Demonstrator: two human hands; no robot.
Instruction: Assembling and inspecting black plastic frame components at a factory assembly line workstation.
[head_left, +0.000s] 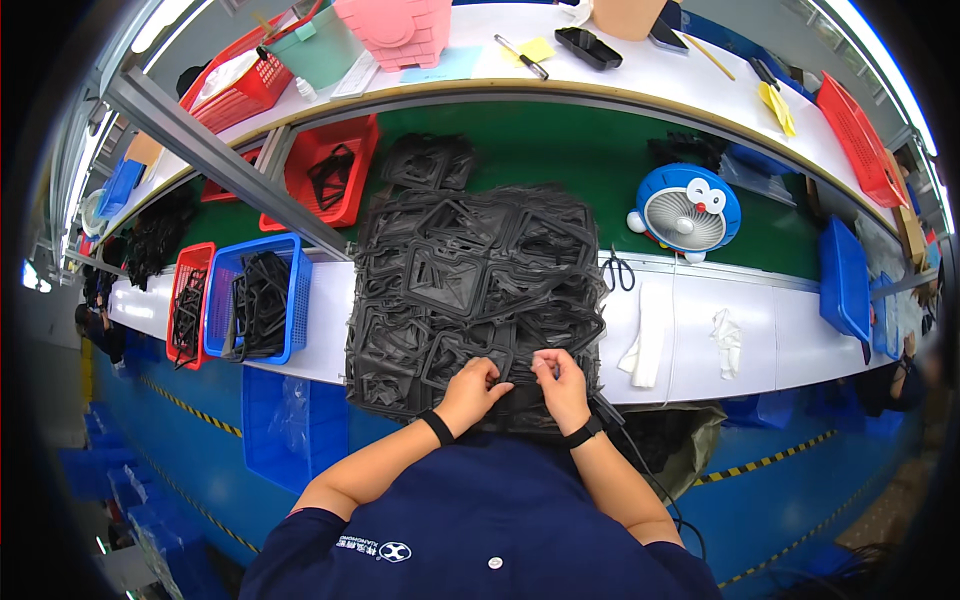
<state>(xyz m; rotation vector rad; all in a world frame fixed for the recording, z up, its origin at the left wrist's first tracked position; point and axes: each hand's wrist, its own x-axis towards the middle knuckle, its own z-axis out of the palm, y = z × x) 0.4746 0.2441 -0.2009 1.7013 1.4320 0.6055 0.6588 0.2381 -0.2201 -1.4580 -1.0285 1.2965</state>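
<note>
A thick pile of black square moulded frames (450, 280) covers the bench right before me, stacked in rows with dark thin webbing inside them. Over the pile's near edge, my left hand (468, 394) is closed, its fingers curled and the thumb against the frames. Close by on the right, my right hand (562, 388) has thumb and fingertips pinched together just above the frames. Whatever lies in either hand is too small or hidden to make out. The hands are apart. Each wrist wears a black band.
On the left stand a blue basket (298, 300) and a red basket (178, 350), both with black parts. Scissors (617, 270), white gloves (652, 335) and a blue fan (690, 212) lie to the right. A shelf (450, 85) crosses above the bench; a blue bin (265, 425) sits below.
</note>
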